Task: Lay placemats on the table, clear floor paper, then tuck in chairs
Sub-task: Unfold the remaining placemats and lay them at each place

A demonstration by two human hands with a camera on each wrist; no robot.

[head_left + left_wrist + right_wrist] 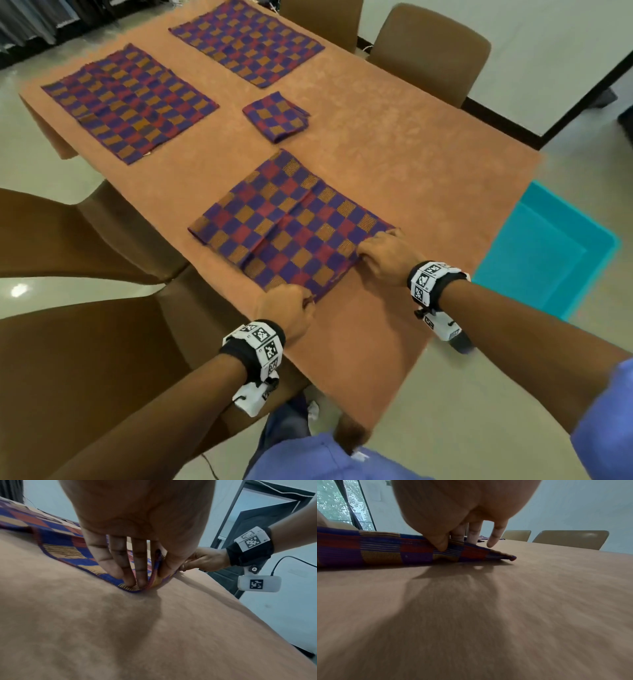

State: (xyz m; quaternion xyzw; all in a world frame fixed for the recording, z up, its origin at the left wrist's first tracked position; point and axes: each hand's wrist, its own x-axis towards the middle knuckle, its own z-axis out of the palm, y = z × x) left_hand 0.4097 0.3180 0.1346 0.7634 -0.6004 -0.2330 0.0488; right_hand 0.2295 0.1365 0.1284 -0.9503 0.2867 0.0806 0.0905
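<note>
A: From the head view, we have the half-unfolded placemat [291,226] on the table [428,164] straight ahead of us, its long axis running from far left to near right. Our left hand [289,313] pinches the near corner, our right hand [387,258] the right-hand corner.

B: So both sit on the same near edge, and the fold opens away from us. Two spread placemats [132,102] and one folded placemat [275,116] lie farther off.

A: Left wrist view: our fingers [127,568] press down while the thumb clamps the hem.

B: Right wrist view: our thumb and fingers [494,536] nip the cloth corner [501,555], slightly lifted.

A: Writing? Only square coded markers on the wristbands [430,277]; nothing we can read.
</note>
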